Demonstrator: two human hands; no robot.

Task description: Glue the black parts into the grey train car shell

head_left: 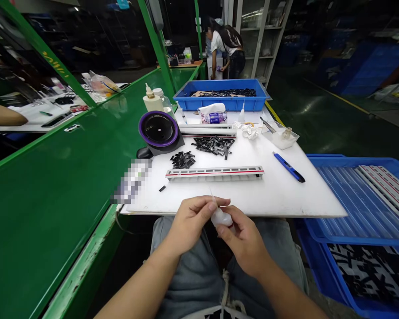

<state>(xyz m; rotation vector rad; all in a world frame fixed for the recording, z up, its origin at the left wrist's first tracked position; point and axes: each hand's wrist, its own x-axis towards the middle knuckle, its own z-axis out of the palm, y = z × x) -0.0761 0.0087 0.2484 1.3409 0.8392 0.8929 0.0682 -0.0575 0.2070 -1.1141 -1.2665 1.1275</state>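
My left hand (193,221) and my right hand (244,237) meet just below the table's front edge, over my lap. Between them is a small translucent white bottle (222,218) with a thin needle-like tip pointing up. The left fingers pinch it near the tip, while the right fingers wrap round its body. Beyond the hands, a white model train car shell (214,173) with a red stripe lies lengthwise on the white tabletop (239,199). Behind it are two piles of small black pieces (182,159), (214,145), and one loose black piece (162,188) lies to the left.
A blue knife (288,167) lies at right. A purple-rimmed round device (158,129) stands at left, a blue bin (221,103) at the back. Blue trays (359,199) sit beside the table's right edge. A green partition (69,177) runs along the left. A person (228,46) bends in the background.
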